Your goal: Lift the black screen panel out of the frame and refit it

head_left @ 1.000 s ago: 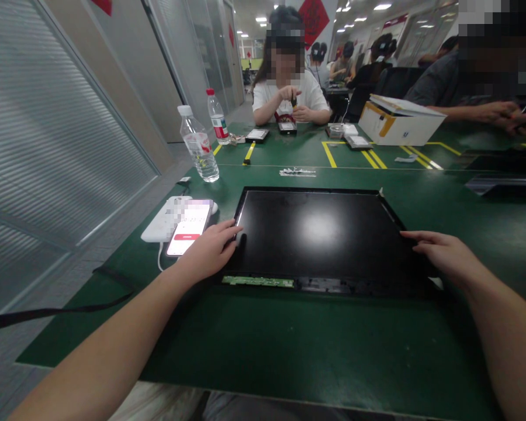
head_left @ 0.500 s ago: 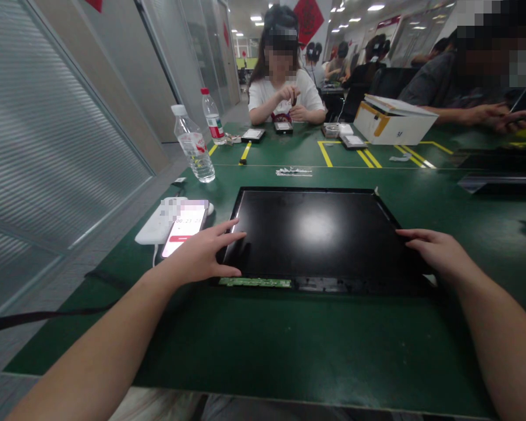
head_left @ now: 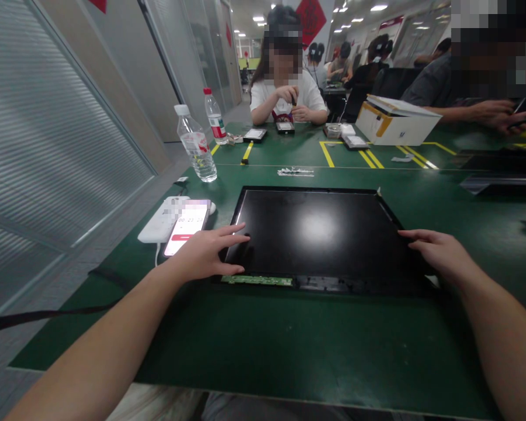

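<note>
A black LCD screen panel (head_left: 346,240) lies flat on the table in front of me, a bright glare on its glass. Along its near edge runs a narrow green circuit board (head_left: 258,281). My left hand (head_left: 213,251) rests at the panel's left edge, fingers spread, the fingertips over the glass and the thumb near the lower left corner. At the opposite edge, my right hand (head_left: 436,248) grips the side of the panel with its fingers close together; its underside is hidden.
Left of the panel are a phone (head_left: 184,228) with a running timer, a white device (head_left: 158,222) with a cable, and a water bottle (head_left: 197,146). Across the green table (head_left: 263,339), a person handles small parts near several hard drives. A white box (head_left: 397,124) stands at the far right.
My left hand's fingers reach slightly further over the glass. The whole view has shifted a little; the panel stays in place on the table.
</note>
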`<state>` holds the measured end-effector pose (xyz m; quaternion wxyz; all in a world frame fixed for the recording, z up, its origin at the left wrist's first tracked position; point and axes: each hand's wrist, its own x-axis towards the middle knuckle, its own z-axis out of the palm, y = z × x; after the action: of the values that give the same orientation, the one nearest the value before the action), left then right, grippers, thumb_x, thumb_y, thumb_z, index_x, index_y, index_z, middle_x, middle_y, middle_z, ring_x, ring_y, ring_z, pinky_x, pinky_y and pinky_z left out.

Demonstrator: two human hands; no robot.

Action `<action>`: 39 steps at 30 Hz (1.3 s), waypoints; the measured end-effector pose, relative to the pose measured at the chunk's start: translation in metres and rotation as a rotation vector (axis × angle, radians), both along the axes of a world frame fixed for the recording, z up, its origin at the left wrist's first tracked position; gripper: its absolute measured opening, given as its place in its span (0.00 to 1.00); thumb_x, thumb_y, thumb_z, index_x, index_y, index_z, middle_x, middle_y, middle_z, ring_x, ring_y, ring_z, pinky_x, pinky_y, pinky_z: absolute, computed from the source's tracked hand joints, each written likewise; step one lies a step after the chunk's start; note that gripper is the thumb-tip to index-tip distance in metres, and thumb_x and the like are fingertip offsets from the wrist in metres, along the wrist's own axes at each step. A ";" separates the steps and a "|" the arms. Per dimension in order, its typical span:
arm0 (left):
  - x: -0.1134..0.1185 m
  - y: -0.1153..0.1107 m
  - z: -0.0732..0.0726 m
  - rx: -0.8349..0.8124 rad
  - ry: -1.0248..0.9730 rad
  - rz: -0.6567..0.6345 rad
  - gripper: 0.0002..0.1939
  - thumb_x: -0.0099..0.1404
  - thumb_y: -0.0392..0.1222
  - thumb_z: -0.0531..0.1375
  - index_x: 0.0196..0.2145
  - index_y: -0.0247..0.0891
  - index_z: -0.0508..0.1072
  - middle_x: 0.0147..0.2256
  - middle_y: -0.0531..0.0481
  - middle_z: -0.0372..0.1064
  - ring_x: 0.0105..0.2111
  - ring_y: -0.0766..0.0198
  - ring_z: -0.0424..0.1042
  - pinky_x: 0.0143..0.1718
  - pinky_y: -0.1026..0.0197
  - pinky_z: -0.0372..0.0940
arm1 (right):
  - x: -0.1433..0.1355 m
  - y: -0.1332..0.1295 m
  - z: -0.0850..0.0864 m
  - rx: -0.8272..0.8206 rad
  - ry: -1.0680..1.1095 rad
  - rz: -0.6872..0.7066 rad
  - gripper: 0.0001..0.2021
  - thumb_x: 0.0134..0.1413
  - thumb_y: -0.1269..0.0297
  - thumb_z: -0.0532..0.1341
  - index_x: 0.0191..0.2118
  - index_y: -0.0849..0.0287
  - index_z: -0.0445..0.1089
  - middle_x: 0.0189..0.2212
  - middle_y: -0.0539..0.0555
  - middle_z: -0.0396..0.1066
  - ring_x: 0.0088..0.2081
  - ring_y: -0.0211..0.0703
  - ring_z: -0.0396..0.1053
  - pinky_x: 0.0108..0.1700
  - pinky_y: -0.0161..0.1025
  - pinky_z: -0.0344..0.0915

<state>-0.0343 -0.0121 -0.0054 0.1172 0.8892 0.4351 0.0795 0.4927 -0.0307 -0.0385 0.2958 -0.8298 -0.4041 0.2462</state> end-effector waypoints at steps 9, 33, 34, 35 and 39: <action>-0.001 0.001 -0.003 -0.046 -0.042 -0.008 0.33 0.65 0.58 0.68 0.65 0.47 0.75 0.72 0.40 0.62 0.67 0.39 0.69 0.64 0.41 0.68 | -0.008 -0.003 0.006 -0.035 0.039 -0.013 0.25 0.49 0.70 0.60 0.54 0.62 0.81 0.34 0.56 0.79 0.30 0.43 0.70 0.33 0.38 0.63; 0.012 0.012 -0.026 -0.037 -0.141 0.365 0.26 0.71 0.39 0.52 0.61 0.25 0.75 0.69 0.26 0.64 0.70 0.39 0.63 0.71 0.37 0.59 | 0.006 0.011 -0.013 0.038 -0.220 0.108 0.26 0.40 0.58 0.59 0.49 0.56 0.75 0.35 0.55 0.71 0.33 0.50 0.71 0.37 0.45 0.65; 0.012 0.012 -0.027 -0.031 -0.158 0.362 0.26 0.70 0.38 0.52 0.60 0.25 0.75 0.68 0.26 0.65 0.69 0.39 0.64 0.70 0.37 0.59 | 0.005 0.011 -0.013 0.039 -0.212 0.111 0.27 0.41 0.58 0.59 0.51 0.56 0.74 0.34 0.54 0.71 0.32 0.49 0.70 0.36 0.45 0.65; 0.012 0.012 -0.028 -0.027 -0.181 0.361 0.25 0.69 0.37 0.53 0.60 0.26 0.76 0.67 0.26 0.66 0.69 0.39 0.64 0.70 0.37 0.59 | 0.005 0.010 -0.013 0.039 -0.201 0.116 0.28 0.41 0.58 0.59 0.52 0.56 0.74 0.33 0.53 0.70 0.31 0.49 0.70 0.34 0.45 0.65; 0.013 0.011 -0.027 -0.042 -0.332 0.384 0.25 0.67 0.37 0.55 0.59 0.29 0.78 0.68 0.30 0.66 0.69 0.40 0.64 0.71 0.37 0.57 | 0.007 0.010 -0.014 0.038 -0.207 0.136 0.28 0.42 0.59 0.59 0.52 0.56 0.75 0.31 0.52 0.68 0.27 0.47 0.68 0.31 0.44 0.64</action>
<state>-0.0210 -0.0013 -0.0324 0.1884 0.7624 0.5723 0.2360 0.5001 -0.0209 -0.0523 0.2508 -0.8158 -0.4923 0.1707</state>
